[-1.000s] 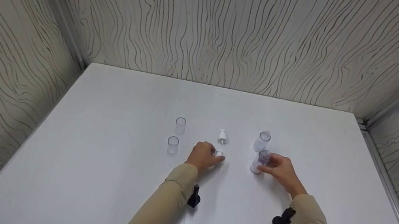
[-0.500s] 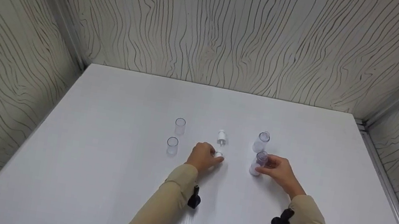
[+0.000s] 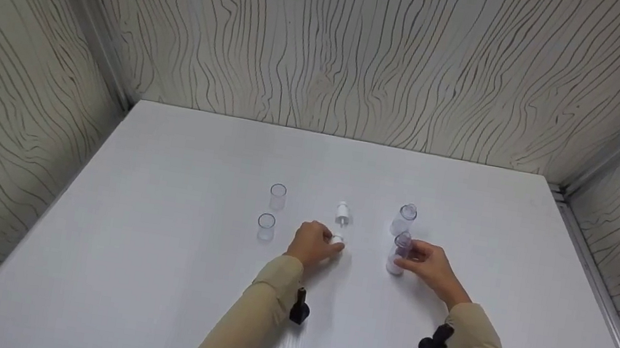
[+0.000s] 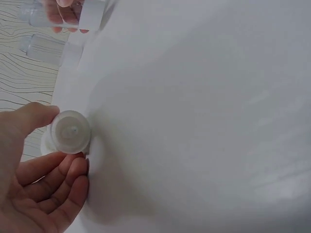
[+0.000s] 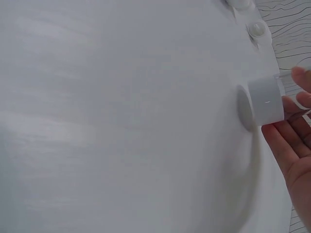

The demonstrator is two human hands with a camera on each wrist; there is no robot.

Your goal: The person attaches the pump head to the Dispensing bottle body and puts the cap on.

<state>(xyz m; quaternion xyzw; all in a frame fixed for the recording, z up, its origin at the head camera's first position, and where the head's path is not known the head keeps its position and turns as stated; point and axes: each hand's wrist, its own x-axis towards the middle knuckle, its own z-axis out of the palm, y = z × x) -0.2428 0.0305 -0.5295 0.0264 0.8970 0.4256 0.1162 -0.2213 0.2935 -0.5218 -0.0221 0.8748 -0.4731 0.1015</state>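
Near the table's middle, my left hand (image 3: 314, 244) pinches a white pump head (image 4: 70, 132) between thumb and fingers. Its round underside, with a small stem in the centre, faces the left wrist camera. My right hand (image 3: 433, 267) grips a clear bottle (image 3: 399, 253) with a white lower part (image 5: 266, 101), nearly upright and close over the table. Part of the bottle is hidden behind the fingers in the right wrist view. Just behind it stands a second clear bottle (image 3: 403, 221). Another white pump head (image 3: 342, 213) lies beyond my left hand, its stem towards me.
Two clear cylindrical covers (image 3: 277, 197) stand left of my left hand, one behind the other. The white table (image 3: 145, 272) ends at a wood-patterned back wall (image 3: 330, 46), with similar walls at both sides.
The bottle in my right hand has tipped to a more upright position, its top moving left. My left hand keeps its pinch on the pump head. The head view has shifted slightly.
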